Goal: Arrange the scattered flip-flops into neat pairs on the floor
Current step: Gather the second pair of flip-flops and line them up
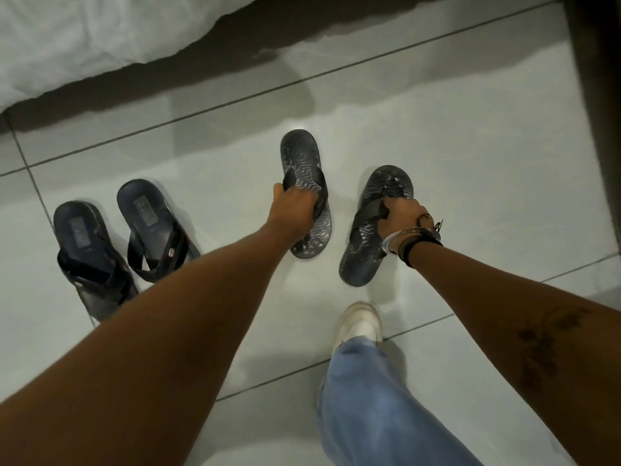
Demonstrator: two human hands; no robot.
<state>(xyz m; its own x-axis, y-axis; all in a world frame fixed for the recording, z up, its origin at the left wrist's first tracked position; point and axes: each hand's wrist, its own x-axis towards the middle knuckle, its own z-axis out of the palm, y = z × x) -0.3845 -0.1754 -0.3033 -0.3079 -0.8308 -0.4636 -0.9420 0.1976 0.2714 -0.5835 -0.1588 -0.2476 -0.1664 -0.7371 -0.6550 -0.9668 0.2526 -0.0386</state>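
Note:
Two grey patterned flip-flops lie side by side on the white tiled floor point(470, 156). My left hand point(295, 206) grips the strap of the left grey flip-flop point(299, 153). My right hand point(400, 218), with bracelets at the wrist, grips the strap of the right grey flip-flop point(388, 185), which is angled slightly to the right. Further left, a pair of dark navy flip-flops rests on the floor: one point(80, 233) at the far left and the other point(148, 213) beside it, heels pointing up the frame.
A bed with white sheets point(100, 45) fills the top left, with shadow under its edge. Dark furniture point(594, 95) runs down the right side. My leg in blue jeans and a white shoe point(361, 322) stands below the grey flip-flops.

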